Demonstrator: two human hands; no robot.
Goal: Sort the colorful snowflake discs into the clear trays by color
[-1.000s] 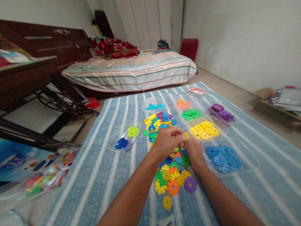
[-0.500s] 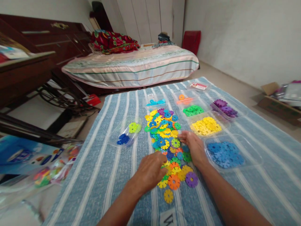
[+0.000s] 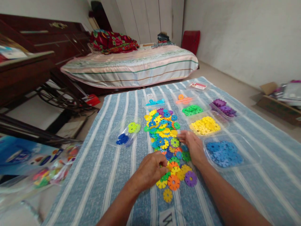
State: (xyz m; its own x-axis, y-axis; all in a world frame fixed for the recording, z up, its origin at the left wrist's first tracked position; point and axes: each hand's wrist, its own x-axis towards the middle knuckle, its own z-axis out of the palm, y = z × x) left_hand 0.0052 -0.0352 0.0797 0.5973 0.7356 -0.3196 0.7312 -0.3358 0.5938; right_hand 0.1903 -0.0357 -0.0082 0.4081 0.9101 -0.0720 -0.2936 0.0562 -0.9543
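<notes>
A pile of flat, notched plastic discs [image 3: 164,138] in many colours lies on a blue striped mat [image 3: 113,175]. My left hand [image 3: 150,171] rests at the near left side of the pile, its fingertips pinched on a disc there. My right hand [image 3: 191,146] lies knuckles-up on the pile's right side, fingers curled together over the discs; what is under them is hidden. An orange disc [image 3: 173,182] and a purple disc [image 3: 190,178] lie close to both wrists.
Clear tubs hold sorted discs: blue [image 3: 224,153], yellow [image 3: 205,125], green [image 3: 192,110], purple [image 3: 224,107], orange [image 3: 183,99], light blue [image 3: 154,102]. A tub [image 3: 127,135] at the left holds lime and dark blue discs. A bed [image 3: 129,67] stands behind, dark furniture [image 3: 25,78] at the left.
My left hand came down from beside the right hand to the near edge of the pile and pinched a disc. My right hand stayed on the pile's right side.
</notes>
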